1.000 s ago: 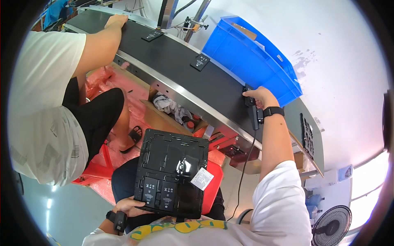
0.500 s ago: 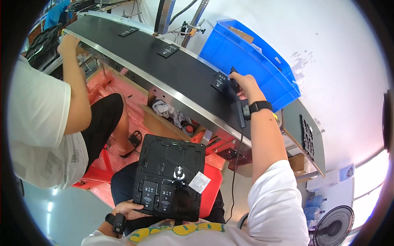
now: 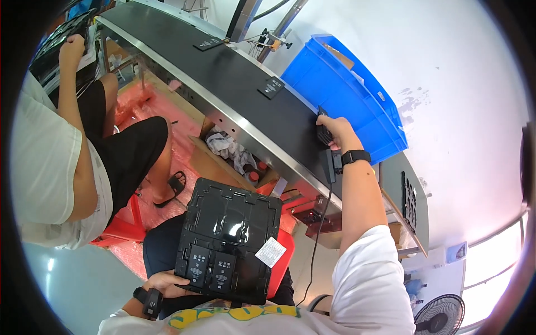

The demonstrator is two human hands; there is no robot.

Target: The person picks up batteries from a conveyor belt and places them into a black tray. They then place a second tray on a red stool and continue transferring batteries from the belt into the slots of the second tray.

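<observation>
My right hand [image 3: 335, 131] pinches one flat black battery [image 3: 324, 133] down onto the conveyor belt [image 3: 223, 78], my left hand [image 3: 170, 283] grips the black tray [image 3: 229, 237] on my lap, where two batteries [image 3: 210, 269] remain, most pockets already emptied.

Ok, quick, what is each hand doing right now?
Left hand: holding the black moulded plastic tray by its near edge.
Right hand: closed on a small black flat part on the black conveyor belt.

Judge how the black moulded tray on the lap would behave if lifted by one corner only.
The black tray looks thin and moulded, so it would probably flex. The two flat packs fill only its near end, so it would likely dip there. Left hand grips that edge.
</observation>
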